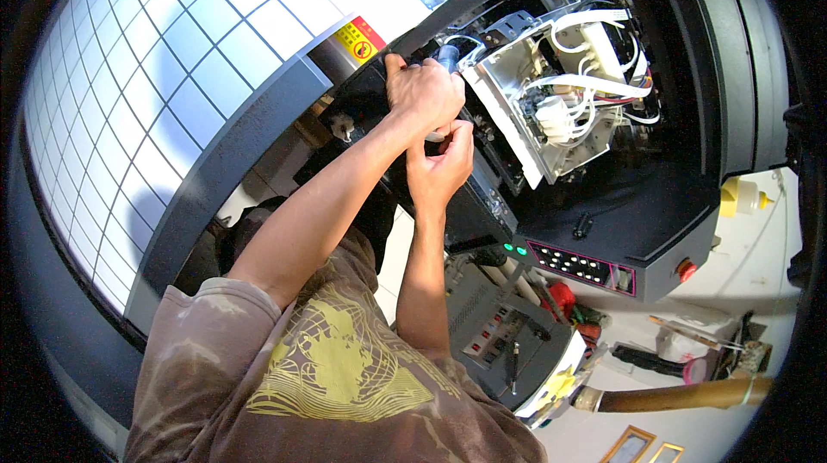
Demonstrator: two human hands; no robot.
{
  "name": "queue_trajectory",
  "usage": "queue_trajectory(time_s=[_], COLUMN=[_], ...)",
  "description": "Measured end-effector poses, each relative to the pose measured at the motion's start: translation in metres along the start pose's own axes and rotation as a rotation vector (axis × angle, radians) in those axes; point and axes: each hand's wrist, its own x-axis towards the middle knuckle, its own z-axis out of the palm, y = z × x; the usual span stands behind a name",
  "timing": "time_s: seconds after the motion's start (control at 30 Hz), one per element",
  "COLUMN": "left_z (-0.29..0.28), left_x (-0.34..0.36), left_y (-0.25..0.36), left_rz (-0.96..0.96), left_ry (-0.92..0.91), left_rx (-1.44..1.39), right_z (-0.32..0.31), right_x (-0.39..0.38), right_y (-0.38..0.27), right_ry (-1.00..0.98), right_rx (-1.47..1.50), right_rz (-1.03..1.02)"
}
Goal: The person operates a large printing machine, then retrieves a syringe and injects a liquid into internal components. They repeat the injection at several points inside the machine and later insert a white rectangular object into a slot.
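My left hand (425, 94) is closed in a fist at the dark rail of a large black machine, which looks like a wide-format printer. A translucent blue cylindrical piece (447, 57) shows just beyond its fingers; whether the hand grips it is hidden. Just below, my right hand (441, 168) is closed with its fingertips pinched together beneath the left hand. A small pale bit (437, 136) shows between the hands, too covered to name. To the right of both hands sits an uncovered metal carriage (508, 123) with white ribbon cables (594, 84) and white connectors (556, 118).
A white gridded bed (164, 75) edged by a grey beam (233, 131) fills the left. A warning label (359, 39) is beyond the hands. At lower right are a button panel (581, 267), a red knob (686, 271) and a yellow-capped bottle (748, 198).
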Motion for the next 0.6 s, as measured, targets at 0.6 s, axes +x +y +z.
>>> queue_trajectory(time_s=[0.6], left_z=[0.0009], left_x=[0.0023], left_y=[-0.0023], left_rz=[0.037], left_ry=[0.001], left_rx=[0.030], right_z=[-0.0034], right_x=[0.0047], right_y=[-0.0026], right_ry=[-0.014], right_rx=[-0.005], right_rz=[-0.026])
